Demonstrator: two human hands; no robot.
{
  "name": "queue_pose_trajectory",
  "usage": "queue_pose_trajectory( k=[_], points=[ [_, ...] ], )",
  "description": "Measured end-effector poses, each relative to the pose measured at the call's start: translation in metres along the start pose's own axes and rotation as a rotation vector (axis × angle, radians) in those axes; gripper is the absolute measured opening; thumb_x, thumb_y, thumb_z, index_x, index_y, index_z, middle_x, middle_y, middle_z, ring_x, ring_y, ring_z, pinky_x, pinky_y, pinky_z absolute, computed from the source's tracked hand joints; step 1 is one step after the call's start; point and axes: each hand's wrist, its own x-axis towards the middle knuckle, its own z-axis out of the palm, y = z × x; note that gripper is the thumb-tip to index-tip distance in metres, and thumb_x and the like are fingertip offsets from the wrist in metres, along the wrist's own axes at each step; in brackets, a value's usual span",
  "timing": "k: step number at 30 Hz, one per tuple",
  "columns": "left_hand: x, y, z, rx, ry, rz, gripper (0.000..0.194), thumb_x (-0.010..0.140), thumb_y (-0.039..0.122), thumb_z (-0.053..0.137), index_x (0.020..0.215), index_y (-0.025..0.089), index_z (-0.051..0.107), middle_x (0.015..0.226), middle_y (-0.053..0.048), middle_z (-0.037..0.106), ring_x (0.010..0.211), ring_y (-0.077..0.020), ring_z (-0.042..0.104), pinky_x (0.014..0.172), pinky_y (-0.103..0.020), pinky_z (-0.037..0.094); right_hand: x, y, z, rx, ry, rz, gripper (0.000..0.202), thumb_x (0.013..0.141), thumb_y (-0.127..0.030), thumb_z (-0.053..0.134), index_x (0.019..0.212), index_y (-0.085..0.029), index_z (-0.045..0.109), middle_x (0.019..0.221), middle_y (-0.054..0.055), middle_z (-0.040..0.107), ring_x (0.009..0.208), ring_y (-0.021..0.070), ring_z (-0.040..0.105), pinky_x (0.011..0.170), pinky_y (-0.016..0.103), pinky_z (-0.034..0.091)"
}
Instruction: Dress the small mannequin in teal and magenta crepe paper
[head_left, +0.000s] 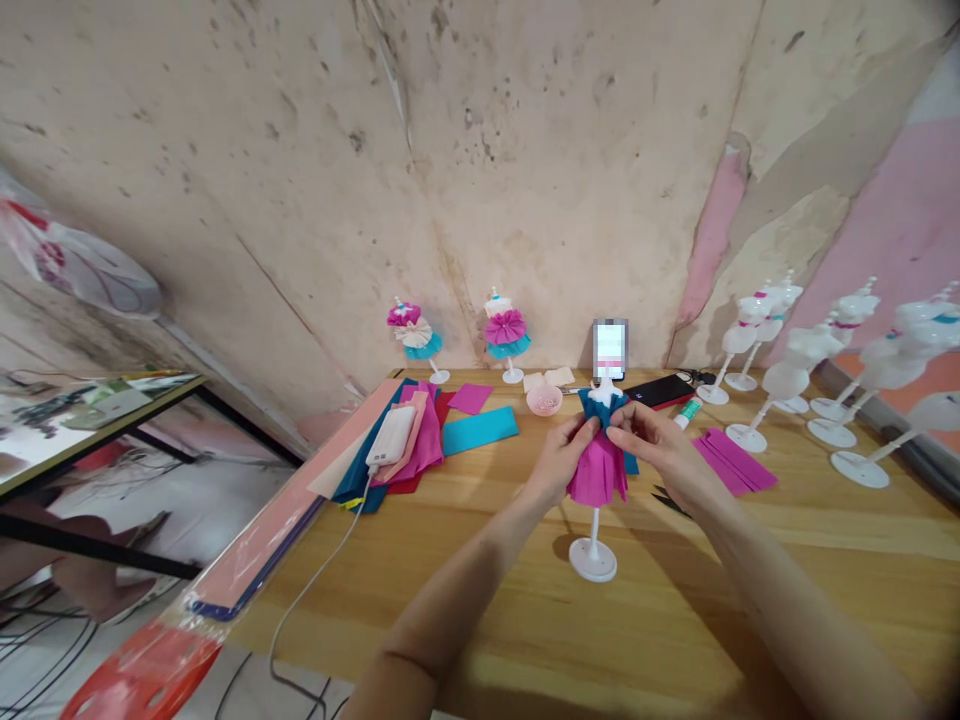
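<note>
A small white mannequin stand [592, 560] stands upright on the wooden table, dressed in a magenta pleated paper skirt [598, 475] and a dark teal pleated paper top [601, 408]. My left hand [564, 452] pinches the teal paper at the waist from the left. From the right, my right hand [651, 445] pinches the same teal paper, thumb and fingers closed on it. Black scissors [670, 502] lie beside my right wrist, partly hidden. More teal paper shows behind the skirt on the right.
Folded crepe papers lie at left under a white power bank [391, 440] with a cable. A blue paper strip [480, 431], a bowl of beads [544, 400] and a phone [610, 350] are behind. Several bare mannequins stand right, near magenta paper [733, 462]; two dressed mannequins stand by the wall.
</note>
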Motion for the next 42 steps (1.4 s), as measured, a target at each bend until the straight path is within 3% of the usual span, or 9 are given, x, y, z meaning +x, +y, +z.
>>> queue_pose_trajectory(
  k=[3,7,11,14,22,30,37,42],
  points=[
    [0.000,0.001,0.000,0.033,-0.018,0.009,0.034,0.083,0.046,0.063,0.094,0.014,0.066,0.085,-0.001,0.061,0.073,-0.0097,0.048,0.068,-0.022,0.037,0.001,0.000,-0.002,-0.007,0.003,-0.001,0.027,0.086,-0.042,0.063,0.079,-0.021,0.047,0.075,-0.003,0.045,0.067,0.0121,0.040,0.060,0.026,0.032],
    [-0.002,0.004,0.002,0.056,-0.001,0.016,0.035,0.083,0.047,0.062,0.097,0.015,0.065,0.086,0.000,0.061,0.073,-0.0100,0.049,0.069,-0.022,0.037,0.003,-0.003,-0.002,-0.014,0.029,-0.009,0.028,0.084,-0.042,0.066,0.087,-0.022,0.047,0.083,-0.001,0.053,0.074,0.0139,0.048,0.064,0.027,0.037],
    [-0.005,0.007,0.005,0.140,-0.009,0.066,0.032,0.085,0.045,0.061,0.093,0.014,0.065,0.083,0.000,0.062,0.072,-0.0102,0.048,0.069,-0.022,0.037,0.002,-0.004,0.002,-0.293,0.129,-0.051,0.031,0.079,-0.046,0.069,0.086,-0.022,0.051,0.077,-0.001,0.055,0.069,0.0147,0.049,0.062,0.028,0.037],
    [-0.007,0.008,0.006,0.193,-0.001,0.095,0.032,0.085,0.045,0.060,0.092,0.014,0.066,0.080,0.001,0.061,0.070,-0.0100,0.047,0.068,-0.022,0.037,0.000,-0.003,0.001,-0.434,0.181,-0.071,0.026,0.084,-0.045,0.063,0.082,-0.021,0.054,0.070,-0.001,0.054,0.063,0.0143,0.046,0.058,0.028,0.034],
    [-0.006,0.008,0.007,0.046,0.021,-0.009,0.037,0.081,0.049,0.064,0.093,0.014,0.068,0.082,-0.001,0.064,0.072,-0.0110,0.050,0.071,-0.024,0.038,0.004,0.002,-0.008,-0.041,0.125,-0.034,0.027,0.082,-0.044,0.064,0.091,-0.022,0.052,0.078,-0.001,0.052,0.072,0.0159,0.052,0.068,0.030,0.043],
    [-0.005,0.006,0.007,-0.040,0.029,-0.042,0.036,0.081,0.047,0.065,0.096,0.014,0.069,0.089,-0.002,0.067,0.076,-0.0110,0.054,0.073,-0.023,0.041,0.005,0.003,-0.015,-0.243,0.047,-0.025,0.033,0.080,-0.049,0.066,0.073,-0.020,0.050,0.066,-0.004,0.041,0.062,0.0128,0.037,0.057,0.027,0.029],
    [-0.005,0.002,0.007,-0.034,0.042,-0.035,0.036,0.081,0.046,0.066,0.100,0.015,0.069,0.091,-0.002,0.068,0.079,-0.0123,0.055,0.076,-0.025,0.042,0.002,0.002,-0.008,-0.056,-0.008,0.028,0.032,0.085,-0.050,0.060,0.076,-0.020,0.053,0.072,-0.003,0.048,0.066,0.0133,0.041,0.062,0.027,0.033],
    [-0.005,0.004,0.009,-0.045,0.027,-0.008,0.035,0.082,0.045,0.065,0.100,0.016,0.069,0.096,-0.003,0.068,0.082,-0.0127,0.056,0.079,-0.025,0.042,0.002,0.000,-0.003,-0.124,0.032,-0.017,0.032,0.085,-0.047,0.061,0.072,-0.020,0.049,0.068,-0.004,0.042,0.063,0.0124,0.038,0.058,0.026,0.029]
  ],
)
